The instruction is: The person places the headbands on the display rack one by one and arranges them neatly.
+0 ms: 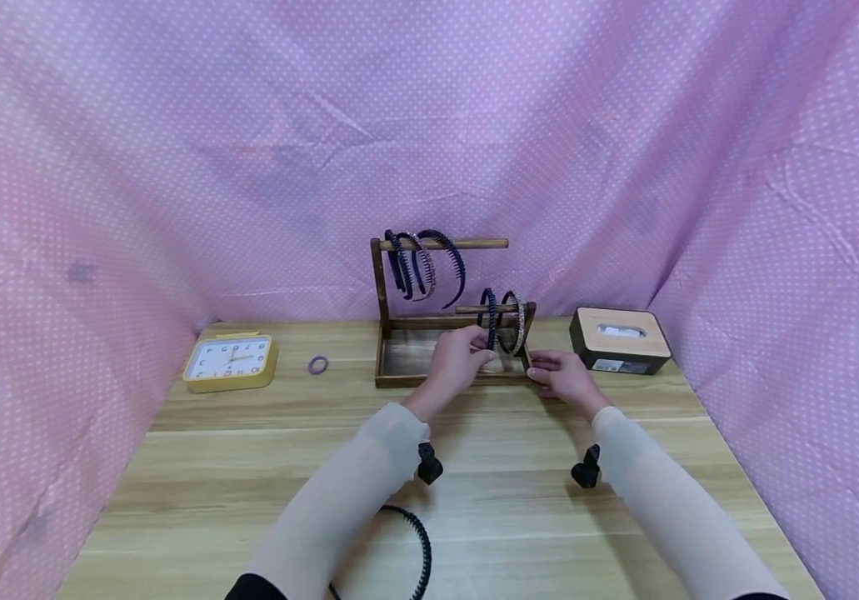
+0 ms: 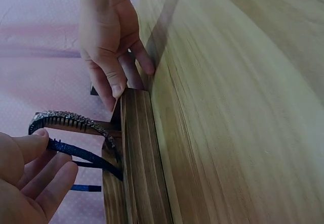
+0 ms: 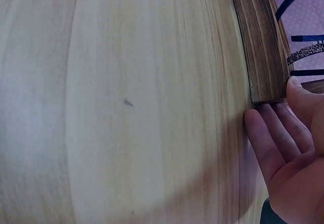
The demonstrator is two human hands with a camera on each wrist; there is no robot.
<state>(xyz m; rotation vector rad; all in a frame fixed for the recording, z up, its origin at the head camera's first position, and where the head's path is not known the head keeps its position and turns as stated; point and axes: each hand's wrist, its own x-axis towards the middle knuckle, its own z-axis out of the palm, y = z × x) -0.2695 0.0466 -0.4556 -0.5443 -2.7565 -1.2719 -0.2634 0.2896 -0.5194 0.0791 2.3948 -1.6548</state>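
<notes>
A brown wooden headband rack [image 1: 407, 381] stands at the back of the table, with one high rod and one lower rod. On the lower rod hang a dark blue headband [image 1: 491, 312] and a black headband with a glittery band [image 1: 520, 325]. My left hand [image 1: 455, 360] pinches the dark blue headband between thumb and fingers, as the left wrist view shows. At the rack's right end, my right hand [image 1: 566, 380] grips the corner, its thumb on the side piece and its fingers at the end of the front board [image 3: 260, 42]. Several dark headbands [image 1: 429, 258] hang from the high rod.
Left of the rack lie a small purple ring [image 1: 317, 365] and a yellow alarm clock [image 1: 230, 363]. A tissue box [image 1: 620, 340] with a wooden lid stands at the right. One black toothed headband [image 1: 425, 546] lies near the front, partly hidden by the left sleeve.
</notes>
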